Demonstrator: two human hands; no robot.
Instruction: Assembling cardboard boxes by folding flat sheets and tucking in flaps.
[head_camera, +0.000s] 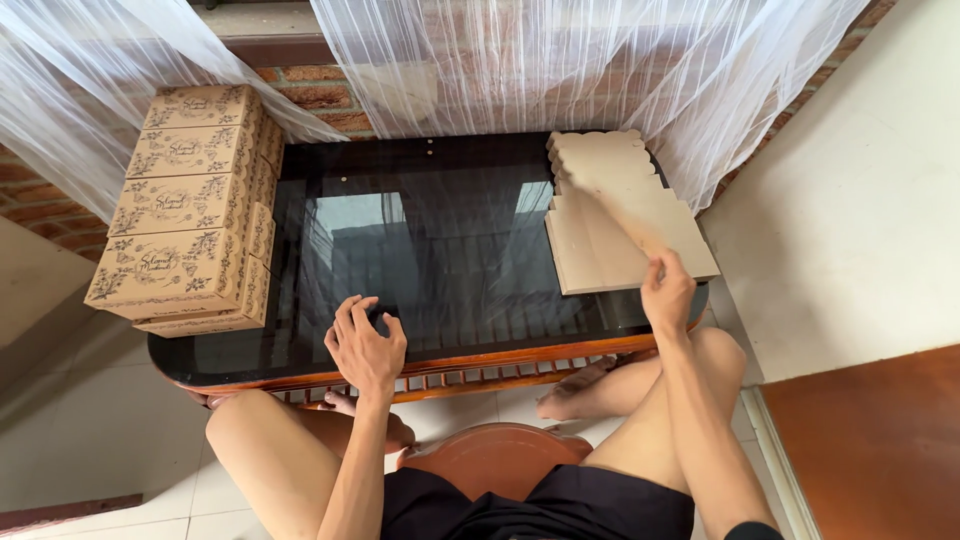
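Observation:
My left hand (364, 347) rests on the dark glass top of a low table (440, 250), fingers spread, holding nothing. My right hand (667, 293) reaches to the near edge of a stack of flat, unfolded cardboard box blanks (615, 215) at the table's right end; its fingertips touch or pinch the top sheet, and the exact grip is unclear. A pile of folded brown cardboard boxes (190, 205) with printed floral decoration stands at the table's left end.
The table has a wooden slatted rim (470, 372) close to my knees. White sheer curtains (560, 60) hang over a brick wall behind. Tiled floor lies to the left, a pale wall and reddish floor to the right.

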